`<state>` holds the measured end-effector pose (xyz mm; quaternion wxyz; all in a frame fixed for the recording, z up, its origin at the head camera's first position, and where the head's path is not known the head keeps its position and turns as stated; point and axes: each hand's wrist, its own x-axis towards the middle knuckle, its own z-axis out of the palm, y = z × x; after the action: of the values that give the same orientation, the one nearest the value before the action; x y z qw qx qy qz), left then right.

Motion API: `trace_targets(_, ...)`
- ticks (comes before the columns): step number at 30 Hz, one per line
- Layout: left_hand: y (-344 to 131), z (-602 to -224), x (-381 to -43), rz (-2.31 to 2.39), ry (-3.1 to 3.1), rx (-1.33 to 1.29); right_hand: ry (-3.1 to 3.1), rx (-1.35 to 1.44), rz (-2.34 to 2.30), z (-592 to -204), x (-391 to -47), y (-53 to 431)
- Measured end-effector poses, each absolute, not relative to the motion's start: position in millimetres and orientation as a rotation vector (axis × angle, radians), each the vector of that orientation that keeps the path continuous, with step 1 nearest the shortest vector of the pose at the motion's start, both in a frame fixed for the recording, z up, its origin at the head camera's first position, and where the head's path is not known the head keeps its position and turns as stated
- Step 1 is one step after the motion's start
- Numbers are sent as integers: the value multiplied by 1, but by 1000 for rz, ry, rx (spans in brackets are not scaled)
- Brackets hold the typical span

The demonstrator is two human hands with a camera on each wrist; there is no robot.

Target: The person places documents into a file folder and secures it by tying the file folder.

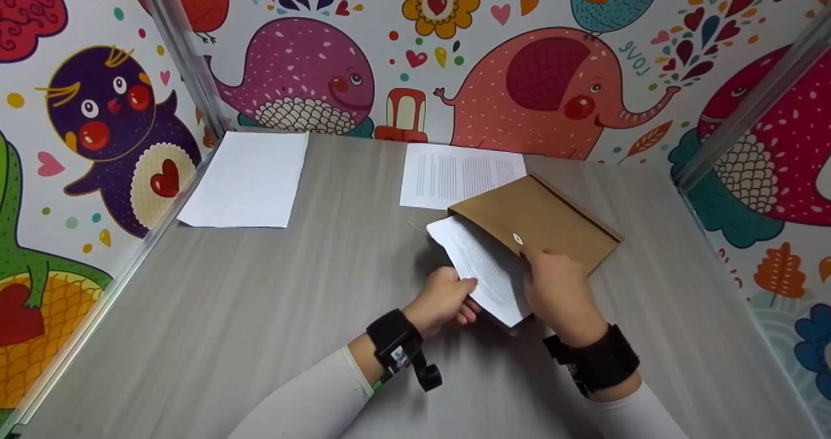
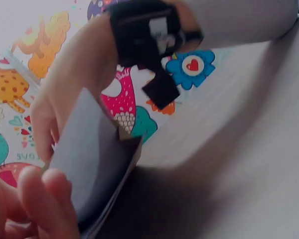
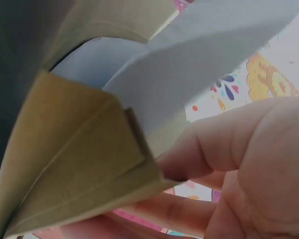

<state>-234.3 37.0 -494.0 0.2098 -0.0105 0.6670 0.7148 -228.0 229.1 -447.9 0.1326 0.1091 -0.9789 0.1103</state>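
Note:
A brown document envelope [image 1: 552, 221] with a round white button is tilted above the table, its mouth gaping. Printed white paper [image 1: 490, 267] sticks out of that mouth, with part of it hidden inside. My left hand [image 1: 443, 301] grips the paper's near left edge, thumb on the printed side. At the envelope's opening, my right hand [image 1: 563, 296] pinches the brown edge between thumb and fingers. The right wrist view shows the envelope's folded brown corner [image 3: 79, 154] beside the thumb, and paper [image 3: 199, 69] running in between its walls.
Behind the envelope lies a printed sheet [image 1: 454, 176] on the grey table [image 1: 337, 283]. A blank-looking white sheet [image 1: 250, 179] lies at the back left. Cartoon-patterned wall panels [image 1: 415, 56] enclose the back and both sides, with metal posts at the corners.

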Motion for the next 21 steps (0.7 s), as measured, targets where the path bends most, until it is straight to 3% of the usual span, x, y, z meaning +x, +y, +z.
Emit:
trace_targets(10, 34, -502, -240, 1931, 1881, -10, -2838, 393, 318, -450, -212, 204)
trace_targets(21, 34, -502, -243, 1905, 1903, -32, -2874, 335, 317, -448, -215, 208)
